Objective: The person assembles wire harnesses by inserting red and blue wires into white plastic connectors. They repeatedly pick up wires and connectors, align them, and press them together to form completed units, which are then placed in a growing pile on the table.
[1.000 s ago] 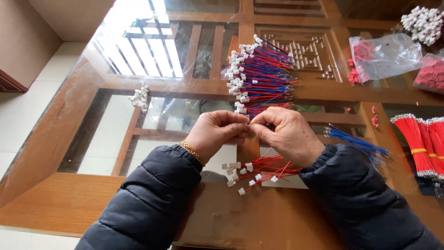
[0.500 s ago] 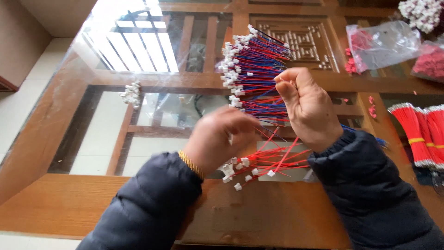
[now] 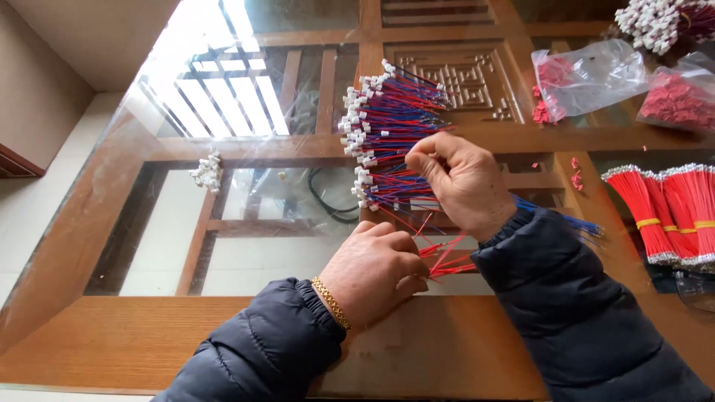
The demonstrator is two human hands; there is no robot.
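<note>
Two hands work among red and blue wire leads on a glass-topped wooden bench.

The right hand (image 3: 462, 179) has its grip pinched on a lead at the fanned pile of red and blue wires with white plastic connectors (image 3: 387, 141), which lies on the bench (image 3: 149, 327) just beyond it. The left hand (image 3: 376, 272), grip curled shut, rests on a loose bunch of red wires (image 3: 447, 262) nearer the body. Banded bundles of red wires (image 3: 663, 212) lie to the right; clear plastic bags of small red parts (image 3: 588, 74) sit farther back.
</note>
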